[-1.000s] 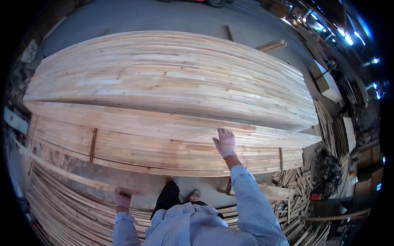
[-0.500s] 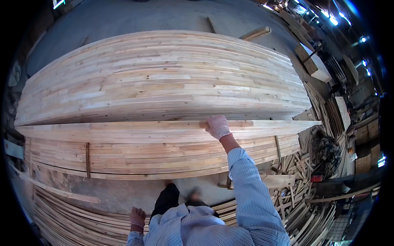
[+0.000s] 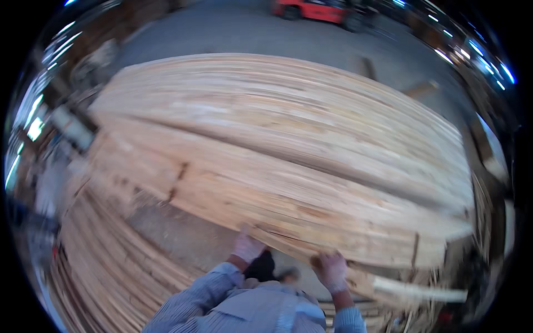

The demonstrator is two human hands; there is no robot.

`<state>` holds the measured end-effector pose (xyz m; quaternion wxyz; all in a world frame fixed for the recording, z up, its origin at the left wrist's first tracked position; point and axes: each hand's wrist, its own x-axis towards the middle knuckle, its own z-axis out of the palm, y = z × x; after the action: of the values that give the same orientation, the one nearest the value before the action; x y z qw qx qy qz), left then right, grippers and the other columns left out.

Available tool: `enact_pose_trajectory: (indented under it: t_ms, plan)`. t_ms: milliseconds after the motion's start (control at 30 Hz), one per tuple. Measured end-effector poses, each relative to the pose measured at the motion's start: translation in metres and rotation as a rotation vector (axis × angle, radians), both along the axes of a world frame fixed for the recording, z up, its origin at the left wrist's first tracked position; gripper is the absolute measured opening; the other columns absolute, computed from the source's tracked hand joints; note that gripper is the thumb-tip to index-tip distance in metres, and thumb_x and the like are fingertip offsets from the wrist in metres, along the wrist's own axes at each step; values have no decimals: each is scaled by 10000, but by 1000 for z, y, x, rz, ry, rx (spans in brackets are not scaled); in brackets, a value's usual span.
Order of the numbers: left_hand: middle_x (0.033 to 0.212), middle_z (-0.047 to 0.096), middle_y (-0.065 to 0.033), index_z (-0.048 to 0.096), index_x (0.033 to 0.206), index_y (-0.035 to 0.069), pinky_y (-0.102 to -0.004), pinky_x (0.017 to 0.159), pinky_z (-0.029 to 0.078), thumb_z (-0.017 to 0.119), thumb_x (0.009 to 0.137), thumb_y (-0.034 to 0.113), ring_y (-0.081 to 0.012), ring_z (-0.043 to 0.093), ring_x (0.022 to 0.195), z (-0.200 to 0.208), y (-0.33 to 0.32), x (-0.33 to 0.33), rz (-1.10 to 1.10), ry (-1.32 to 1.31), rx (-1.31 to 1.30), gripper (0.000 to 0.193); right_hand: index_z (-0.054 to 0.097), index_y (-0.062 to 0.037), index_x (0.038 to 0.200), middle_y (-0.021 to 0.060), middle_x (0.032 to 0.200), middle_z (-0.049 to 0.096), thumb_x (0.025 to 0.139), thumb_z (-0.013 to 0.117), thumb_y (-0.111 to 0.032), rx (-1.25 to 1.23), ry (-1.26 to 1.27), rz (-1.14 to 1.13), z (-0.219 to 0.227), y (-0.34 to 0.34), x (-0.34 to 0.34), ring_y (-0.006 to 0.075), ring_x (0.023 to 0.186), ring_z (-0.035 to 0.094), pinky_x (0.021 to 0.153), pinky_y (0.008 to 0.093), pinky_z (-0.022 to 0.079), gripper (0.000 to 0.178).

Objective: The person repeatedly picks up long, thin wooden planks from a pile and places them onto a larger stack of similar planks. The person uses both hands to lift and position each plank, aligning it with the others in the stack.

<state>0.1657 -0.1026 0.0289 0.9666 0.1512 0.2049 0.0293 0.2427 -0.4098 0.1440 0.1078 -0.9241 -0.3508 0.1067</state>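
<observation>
Long pale strips of wood lie side by side in a low stack (image 3: 222, 191) in front of me, and the picture is smeared by motion. My left hand (image 3: 248, 247), in a light glove, closes on the near edge of the front wooden strip (image 3: 286, 246). Farther right, my right hand (image 3: 332, 271), gloved too, is curled at the same edge, its fingertips partly hidden. A dark gap shows between this strip and the wood behind it.
Beyond lies a taller, wide stack of pale wood (image 3: 288, 114). More long strips (image 3: 116, 255) lie at lower left, and a loose pale board (image 3: 419, 289) at lower right. A red vehicle (image 3: 311, 10) stands on the far floor.
My right hand has left the upper board's edge and come down to the near front edge. My left hand has risen from my side to that edge. The view has turned, bringing the red vehicle in.
</observation>
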Motion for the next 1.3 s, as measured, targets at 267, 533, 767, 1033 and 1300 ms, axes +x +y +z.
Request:
enact_pose_trajectory:
  t_ms: [267, 533, 767, 1033, 1300]
  plan:
    - [964, 620, -132, 546, 1087, 64, -557, 865, 554, 559, 980, 346, -328, 650, 901, -74, -11, -56, 350, 274, -229, 302, 520, -110, 1368, 167, 1303, 604, 915, 564, -474, -399, 89, -292, -71, -260, -76, 353, 1135, 612, 926, 487, 499, 582]
    - [913, 619, -130, 552, 1052, 70, -542, 794, 571, 570, 977, 320, -332, 657, 838, -73, -27, -78, 433, 382, -172, 262, 685, -82, 1174, 198, 1215, 642, 919, 528, -315, -716, -66, -122, -86, -327, -83, 349, 1074, 650, 855, 478, 536, 379]
    - [959, 634, -159, 548, 1050, 60, -587, 824, 563, 572, 958, 320, -372, 665, 867, -58, -33, -112, 420, 402, -139, 276, 695, -99, 1129, 178, 1173, 660, 894, 553, -255, -792, 10, -38, -119, -328, -79, 332, 1106, 635, 878, 506, 521, 316]
    - [867, 639, -177, 562, 1009, 71, -608, 773, 552, 609, 898, 327, -392, 664, 839, -36, -10, -152, 536, 557, -98, 282, 676, -132, 1175, 147, 1215, 669, 858, 560, -334, -282, 47, -427, -146, -306, -77, 337, 1151, 615, 941, 496, 488, 393]
    - [844, 669, -138, 586, 965, 89, -543, 725, 560, 573, 902, 371, -351, 666, 742, -73, 40, -176, 608, 542, 4, 289, 671, -108, 1168, 173, 1229, 659, 880, 538, -333, -587, 281, -404, -113, -257, -68, 369, 1109, 629, 964, 499, 465, 388]
